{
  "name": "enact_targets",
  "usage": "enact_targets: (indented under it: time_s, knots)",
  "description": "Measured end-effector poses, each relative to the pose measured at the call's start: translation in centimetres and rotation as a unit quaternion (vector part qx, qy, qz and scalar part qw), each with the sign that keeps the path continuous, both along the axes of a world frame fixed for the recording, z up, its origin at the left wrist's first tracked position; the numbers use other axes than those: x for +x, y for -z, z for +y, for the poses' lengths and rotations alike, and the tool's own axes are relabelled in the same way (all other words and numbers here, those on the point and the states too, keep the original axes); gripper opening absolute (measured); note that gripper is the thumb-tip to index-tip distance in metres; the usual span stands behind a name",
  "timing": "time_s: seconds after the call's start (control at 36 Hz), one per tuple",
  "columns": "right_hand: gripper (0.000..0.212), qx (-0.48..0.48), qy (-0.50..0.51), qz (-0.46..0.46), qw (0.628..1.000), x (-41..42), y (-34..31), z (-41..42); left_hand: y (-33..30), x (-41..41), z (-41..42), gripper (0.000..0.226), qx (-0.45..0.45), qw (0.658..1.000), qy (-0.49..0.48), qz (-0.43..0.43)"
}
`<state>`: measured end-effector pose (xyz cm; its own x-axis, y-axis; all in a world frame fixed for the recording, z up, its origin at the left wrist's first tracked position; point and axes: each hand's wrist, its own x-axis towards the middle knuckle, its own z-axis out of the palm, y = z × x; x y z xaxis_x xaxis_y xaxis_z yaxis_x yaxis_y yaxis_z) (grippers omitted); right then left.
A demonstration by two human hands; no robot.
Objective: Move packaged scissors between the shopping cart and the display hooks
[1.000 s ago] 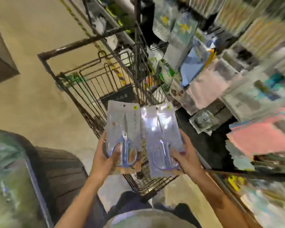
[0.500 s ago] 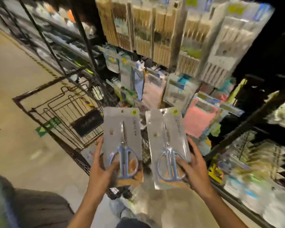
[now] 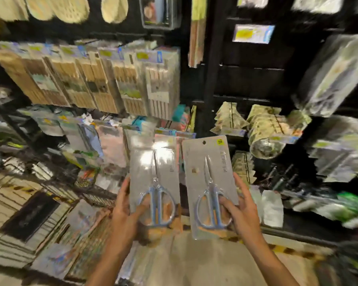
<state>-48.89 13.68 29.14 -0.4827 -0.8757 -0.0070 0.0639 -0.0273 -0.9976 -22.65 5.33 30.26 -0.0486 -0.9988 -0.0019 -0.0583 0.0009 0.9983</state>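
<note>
2 carded scissors packs, held upright side by side before the display racks: left pack (image 3: 154, 182) gripped by left hand (image 3: 125, 209), right pack (image 3: 210, 184) by right hand (image 3: 243, 211), fingers curled round lower edges; judged light, stiff, glossy-slippery, best held low.

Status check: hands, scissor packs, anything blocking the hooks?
Left hand grips left scissors pack. Right hand grips right scissors pack. Both packs upright, facing the display rack. Hooks too blurred to judge.
</note>
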Motion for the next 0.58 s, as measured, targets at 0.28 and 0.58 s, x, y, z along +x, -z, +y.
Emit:
enact_targets:
  time_s: [0.28,0.58]
  knots:
    - [0.065,-0.011,0.154,0.051,0.987,-2.7,-4.0,7.5,-3.1,-5.4,-0.3,0.077,-0.006,0.987,0.15,0.064]
    - [0.068,-0.06,0.233,0.059,0.969,-7.1,-7.6,12.7,-7.4,-12.4,1.7,0.078,-0.033,0.969,0.224,0.095]
